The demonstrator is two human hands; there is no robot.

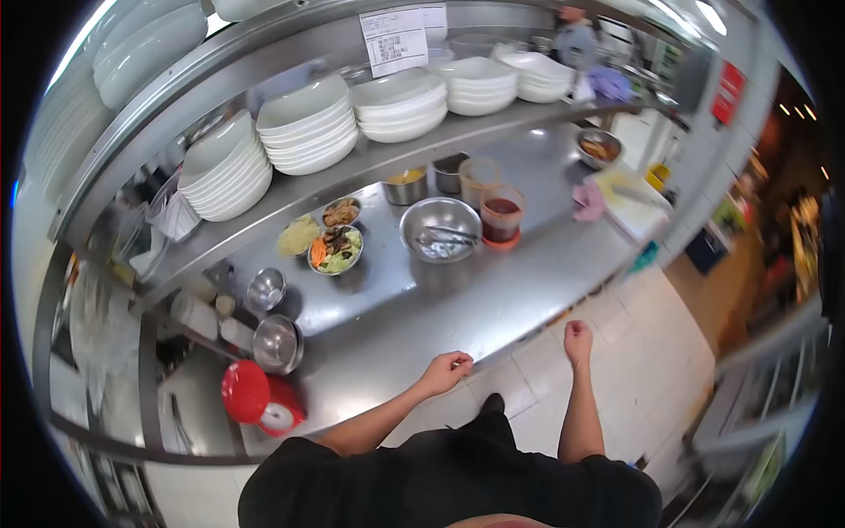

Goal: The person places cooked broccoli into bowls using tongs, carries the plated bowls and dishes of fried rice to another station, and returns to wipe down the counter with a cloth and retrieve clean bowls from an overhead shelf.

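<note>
My left hand (447, 372) is loosely closed at the front edge of the steel counter (378, 326); what its curled fingers hold, if anything, is too small to tell. Over the tiled floor, to the right of the counter edge, my right hand (577, 341) is closed, its fingers curled in and their inside hidden. Further in on the counter stands a metal bowl (427, 220) with tongs lying in it. Beside it is a container of dark red liquid (502, 216). A bowl of cut vegetables (336, 251) sits to the left, next to a plate of pale shreds (300, 237).
Stacked white bowls (312, 128) line the shelf above. A red scale (264, 400) and empty metal bowls (277, 343) are at the left. A cutting board (629, 201) and a pink cloth (588, 201) lie at the right. Behind the shelf, a person (576, 42) is partly visible.
</note>
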